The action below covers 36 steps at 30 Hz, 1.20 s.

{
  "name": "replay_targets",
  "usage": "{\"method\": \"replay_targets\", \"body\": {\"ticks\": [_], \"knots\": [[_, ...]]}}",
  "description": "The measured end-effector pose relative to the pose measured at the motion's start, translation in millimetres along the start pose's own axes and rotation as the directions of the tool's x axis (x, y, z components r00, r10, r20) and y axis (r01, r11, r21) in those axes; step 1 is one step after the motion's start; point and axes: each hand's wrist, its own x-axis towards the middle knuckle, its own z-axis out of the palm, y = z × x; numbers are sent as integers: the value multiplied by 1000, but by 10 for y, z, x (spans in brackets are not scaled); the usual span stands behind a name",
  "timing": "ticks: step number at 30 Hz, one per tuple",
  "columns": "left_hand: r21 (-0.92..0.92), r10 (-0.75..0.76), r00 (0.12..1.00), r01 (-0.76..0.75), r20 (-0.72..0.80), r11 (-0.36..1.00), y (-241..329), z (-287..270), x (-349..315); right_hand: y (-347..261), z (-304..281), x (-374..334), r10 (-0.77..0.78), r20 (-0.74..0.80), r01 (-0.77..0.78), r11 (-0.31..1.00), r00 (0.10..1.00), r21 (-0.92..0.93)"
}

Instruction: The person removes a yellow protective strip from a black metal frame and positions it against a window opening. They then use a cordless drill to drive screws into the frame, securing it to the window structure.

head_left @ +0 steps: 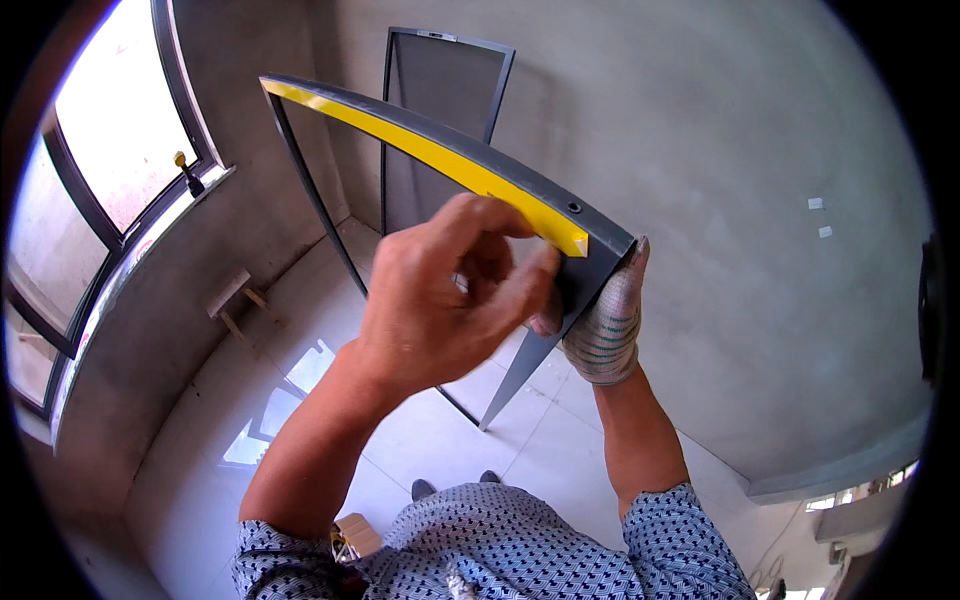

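Observation:
A dark grey rectangular frame [520,178], tilted up before me, has a strip of yellow tape [415,143] along its upper side. At the near end of that strip, a small corner looks lifted and pale. My left hand [440,285], bare, is at the tape's near end with fingers curled and thumb and fingertips close together. Motion softens the fingertips, so whether they grip the tape does not show. Around the frame's near corner, my right hand [608,325] in a striped knit glove holds on, its thumb along the outer edge and its other fingers partly hidden behind the frame.
Behind, another dark mesh-filled frame [445,95] leans against the grey wall [700,150]. Left are a window [125,130] and a yellow-and-black tool [188,172] on its sill. A small wooden stool [232,295] stands by the wall on the pale tiled floor [400,450].

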Motion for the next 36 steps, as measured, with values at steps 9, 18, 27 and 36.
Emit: {"method": "replay_targets", "body": {"ticks": [9,18,27,36], "knots": [[66,102,993,-107,62,992,81,217,203,57,-69,58,-71,-119,73,997,990,10],[238,186,983,-182,6,954,-28,210,257,61,-88,94,-73,-126,78,996,989,34],[584,76,990,6,-115,811,-536,-442,-23,42,-174,119,-64,-88,67,997,994,29],[441,-2,996,40,-86,896,-534,-295,-33,102,-308,103,-369,-138,340,920,919,-197]]}}
